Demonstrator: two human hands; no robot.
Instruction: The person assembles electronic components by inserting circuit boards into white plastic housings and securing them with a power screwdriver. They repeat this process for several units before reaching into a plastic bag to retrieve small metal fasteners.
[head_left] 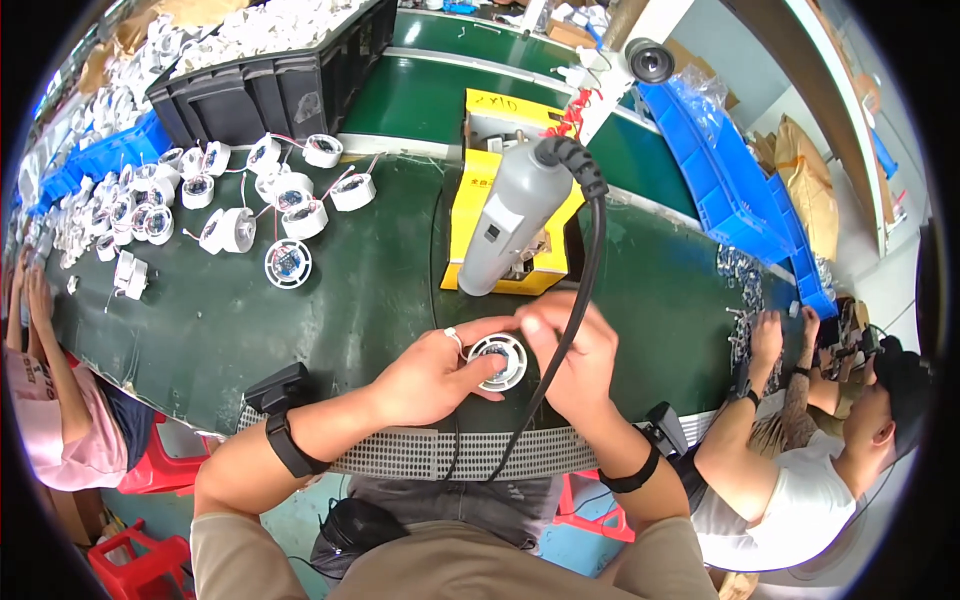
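My left hand [425, 378] is closed around the edge of a round white plastic housing [516, 364] with a small circuit board in its middle; the thumb presses on the board. Just right of the housing, my right hand [580, 358] has thumb and forefinger pinched together; whatever they hold, if anything, is too small to make out. A grey electric screwdriver [515, 215] hangs tip down beyond both hands, and its black cord [578, 315] drops in front of my right hand. Behind the screwdriver stands a yellow box [484, 108] with small parts inside.
Several white housings [290, 192] with wires lie at left on the green table [370, 270]. A black crate [320, 95] heaped with white parts stands behind them. Blue bins [725, 190] and small wired parts [742, 290] are at right. Other people sit on both sides.
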